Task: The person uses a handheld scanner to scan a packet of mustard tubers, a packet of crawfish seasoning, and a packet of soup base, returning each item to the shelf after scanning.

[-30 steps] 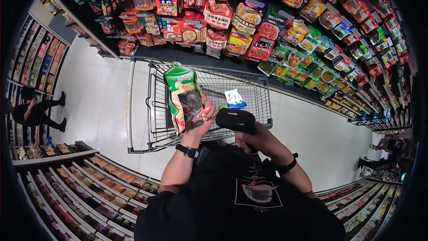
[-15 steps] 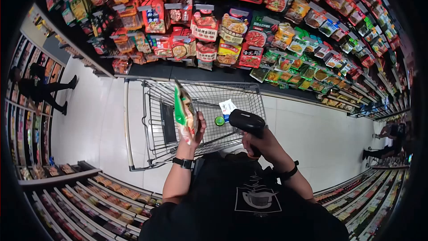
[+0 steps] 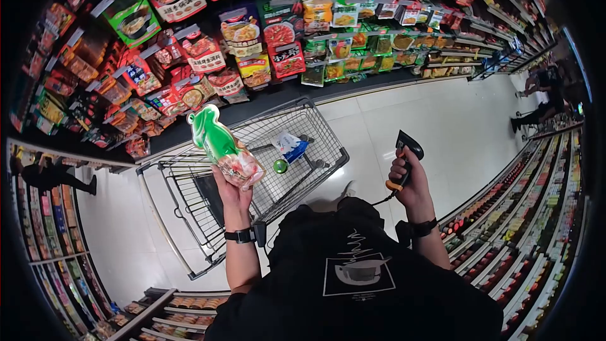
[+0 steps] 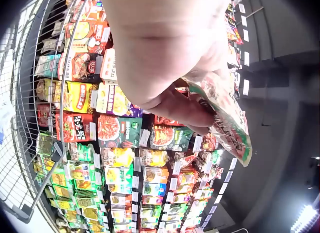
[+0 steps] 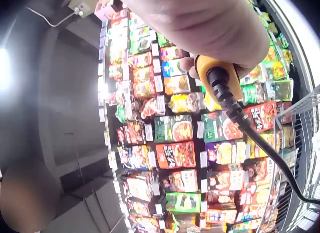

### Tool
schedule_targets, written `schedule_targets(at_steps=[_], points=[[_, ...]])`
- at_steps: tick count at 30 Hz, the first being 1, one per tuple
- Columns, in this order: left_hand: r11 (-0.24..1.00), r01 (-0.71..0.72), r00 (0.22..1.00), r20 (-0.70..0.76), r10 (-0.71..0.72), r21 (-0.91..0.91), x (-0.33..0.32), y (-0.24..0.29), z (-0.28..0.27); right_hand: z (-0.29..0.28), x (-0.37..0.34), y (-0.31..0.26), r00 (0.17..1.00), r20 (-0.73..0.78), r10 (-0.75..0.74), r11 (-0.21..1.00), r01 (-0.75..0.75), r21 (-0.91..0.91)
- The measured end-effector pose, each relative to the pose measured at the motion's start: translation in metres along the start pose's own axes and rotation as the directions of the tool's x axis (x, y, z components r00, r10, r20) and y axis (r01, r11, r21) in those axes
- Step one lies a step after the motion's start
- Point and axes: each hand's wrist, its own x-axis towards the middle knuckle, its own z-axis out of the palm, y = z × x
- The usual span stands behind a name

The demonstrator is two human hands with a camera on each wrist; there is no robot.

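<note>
My left hand (image 3: 233, 192) grips a green and white pouch with a frog-shaped top (image 3: 222, 145) by its lower end, above the shopping cart. Its printed face is turned up in the head view. In the left wrist view part of the pouch (image 4: 227, 118) shows beyond the fingers. Away to the right of the cart, my right hand (image 3: 411, 184) has its fingers wrapped round the handle of a black and orange barcode scanner (image 3: 410, 145). From the orange handle end (image 5: 216, 75) a black cable (image 5: 257, 138) runs off in the right wrist view.
A wire shopping cart (image 3: 341, 151) stands before me, holding a blue and white packet (image 3: 291, 146) and a round green item (image 3: 280, 166). Hanging seasoning pouches (image 3: 238, 31) fill the shelf ahead. Other shelves (image 3: 505, 240) stand behind me. People (image 3: 60, 175) are at both sides.
The pouch has turned from a clear-windowed side, through edge-on, to its green printed face. My right hand has moved right with the scanner, away from the cart. The head view has rotated.
</note>
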Motion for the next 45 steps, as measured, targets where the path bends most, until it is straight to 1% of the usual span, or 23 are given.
schedule_targets(at_steps=[4, 5, 8, 10, 12, 14, 15, 16, 18, 21, 24, 26, 28, 29, 32, 33, 36, 39, 41, 42, 43, 45], points=[[0.996, 0.084, 0.996, 0.027, -0.084, -0.006, 0.007, -0.036, 0.035, -0.038, 0.003, -0.037, 1.0, 0.027, -0.008, 0.997, 0.006, 0.074], [0.994, 0.109, 0.993, 0.032, -0.11, 0.016, 0.01, -0.049, 0.034, -0.044, 0.003, -0.046, 0.999, 0.043, 0.0, 0.996, -0.004, 0.084], [0.987, 0.128, 0.988, 0.077, -0.136, 0.098, 0.01, -0.095, 0.076, -0.071, 0.005, -0.072, 0.991, 0.131, 0.009, 0.993, -0.024, 0.114], [0.97, 0.22, 0.953, 0.189, -0.237, 0.103, 0.01, -0.129, 0.101, -0.09, 0.006, -0.09, 0.994, 0.11, 0.026, 0.991, -0.04, 0.127], [0.948, 0.297, 0.9, 0.297, -0.319, 0.118, 0.014, -0.168, 0.128, -0.112, 0.009, -0.108, 0.994, 0.109, 0.023, 0.989, -0.039, 0.145], [0.923, 0.323, 0.924, 0.144, -0.355, 0.209, 0.007, -0.209, 0.175, -0.132, 0.01, -0.129, 0.992, 0.121, 0.024, 0.98, -0.047, 0.191], [0.899, 0.352, 0.901, 0.166, -0.4, 0.259, 0.01, -0.228, 0.183, -0.141, 0.009, -0.141, 0.994, 0.103, 0.018, 0.979, -0.039, 0.201], [0.874, 0.37, 0.89, 0.15, -0.431, 0.315, 0.01, -0.248, 0.199, -0.15, 0.009, -0.154, 0.996, 0.086, 0.016, 0.978, -0.034, 0.206], [0.831, 0.449, 0.839, 0.164, -0.518, 0.328, 0.005, -0.282, 0.229, -0.168, 0.011, -0.178, 0.999, 0.032, 0.002, 0.977, -0.009, 0.213], [0.802, 0.49, 0.779, 0.24, -0.579, 0.341, 0.0, -0.326, 0.251, -0.19, 0.013, -0.212, 1.0, 0.01, 0.007, 0.979, -0.008, 0.203], [0.818, 0.45, 0.793, 0.26, -0.551, 0.359, -0.006, -0.357, 0.255, -0.207, 0.019, -0.236, 1.0, 0.009, 0.026, 0.982, -0.027, 0.187], [0.805, 0.428, 0.793, 0.257, -0.553, 0.411, -0.005, -0.363, 0.255, -0.215, 0.025, -0.245, 0.999, 0.023, 0.037, 0.977, -0.041, 0.208], [0.798, 0.375, 0.796, 0.277, -0.538, 0.472, -0.006, -0.363, 0.268, -0.218, 0.034, -0.251, 0.998, 0.032, 0.046, 0.973, -0.052, 0.225], [0.795, 0.375, 0.797, 0.273, -0.54, 0.477, -0.006, -0.362, 0.275, -0.216, 0.04, -0.252, 0.998, 0.026, 0.052, 0.972, -0.056, 0.227], [0.792, 0.424, 0.776, 0.275, -0.568, 0.44, 0.007, -0.363, 0.284, -0.211, 0.054, -0.256, 0.996, 0.021, 0.087, 0.97, -0.089, 0.225], [0.803, 0.445, 0.76, 0.306, -0.573, 0.397, 0.012, -0.363, 0.291, -0.209, 0.059, -0.258, 0.995, 0.023, 0.101, 0.97, -0.103, 0.218], [0.823, 0.452, 0.755, 0.344, -0.559, 0.345, 0.023, -0.364, 0.317, -0.196, 0.07, -0.27, 0.991, 0.025, 0.131, 0.973, -0.134, 0.189], [0.84, 0.422, 0.813, 0.267, -0.517, 0.342, 0.051, -0.379, 0.317, -0.188, 0.087, -0.286, 0.991, 0.036, 0.126, 0.982, -0.13, 0.137], [0.851, 0.382, 0.829, 0.274, -0.488, 0.361, 0.08, -0.392, 0.304, -0.178, 0.102, -0.301, 0.994, 0.014, 0.106, 0.987, -0.107, 0.119], [0.857, 0.36, 0.837, 0.279, -0.471, 0.368, 0.093, -0.394, 0.309, -0.172, 0.111, -0.309, 0.996, 0.004, 0.094, 0.99, -0.094, 0.108], [0.87, 0.332, 0.832, 0.32, -0.452, 0.364, 0.103, -0.393, 0.315, -0.164, 0.119, -0.317, 0.997, -0.001, 0.079, 0.992, -0.079, 0.1], [0.887, 0.254, 0.85, 0.349, -0.394, 0.385, 0.13, -0.393, 0.32, -0.143, 0.14, -0.331, 0.998, 0.002, 0.057, 0.996, -0.057, 0.071]])
